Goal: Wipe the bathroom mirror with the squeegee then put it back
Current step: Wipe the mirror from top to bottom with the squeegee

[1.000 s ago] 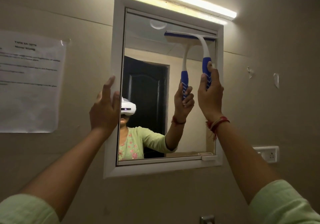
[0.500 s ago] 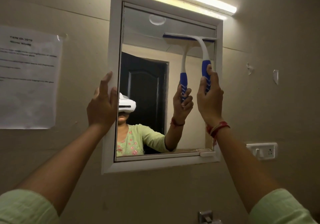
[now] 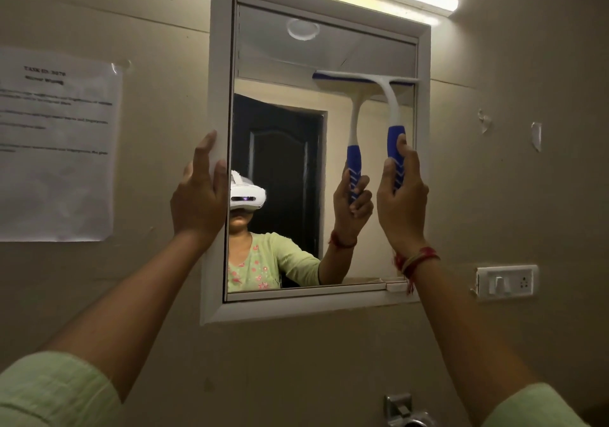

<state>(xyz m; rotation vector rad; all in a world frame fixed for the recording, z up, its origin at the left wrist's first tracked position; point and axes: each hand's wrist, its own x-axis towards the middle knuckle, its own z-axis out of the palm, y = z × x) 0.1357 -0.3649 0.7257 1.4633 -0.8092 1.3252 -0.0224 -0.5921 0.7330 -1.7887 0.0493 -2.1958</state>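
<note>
Our right hand (image 3: 400, 202) grips the squeegee (image 3: 392, 110) by its blue handle, blade level across the upper right of the bathroom mirror (image 3: 329, 47), straight above that hand, while our left hand (image 3: 197, 196) rests straight-fingered on the mirror frame (image 3: 218, 97).

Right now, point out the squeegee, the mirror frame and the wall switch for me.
squeegee (image 3: 392, 107), head view, white neck under the blade
mirror frame (image 3: 221, 64), head view, its left white side
wall switch (image 3: 506, 283), head view, middle of the plate

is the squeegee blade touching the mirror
Touching: in the head view the squeegee blade meets its own reflection on the mirror, with no gap.
</note>
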